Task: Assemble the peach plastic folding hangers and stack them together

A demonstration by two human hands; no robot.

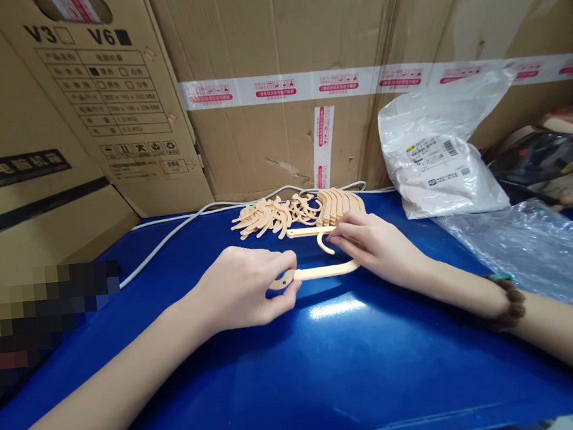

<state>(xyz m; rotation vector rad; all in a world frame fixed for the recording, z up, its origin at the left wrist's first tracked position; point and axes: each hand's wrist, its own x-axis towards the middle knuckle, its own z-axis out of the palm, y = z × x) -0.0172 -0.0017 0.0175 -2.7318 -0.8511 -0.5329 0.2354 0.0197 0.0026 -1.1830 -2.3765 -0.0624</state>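
Hanger pc [325, 272], end btwn L fingers [281, 263]

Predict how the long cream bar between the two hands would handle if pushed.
Probably stiff: the cream bar shows no visible sag beyond the left grip. Likely light for its size, since it looks slender. It may twist rather than slide straight if pushed off-centre, because it bends near the right grip.
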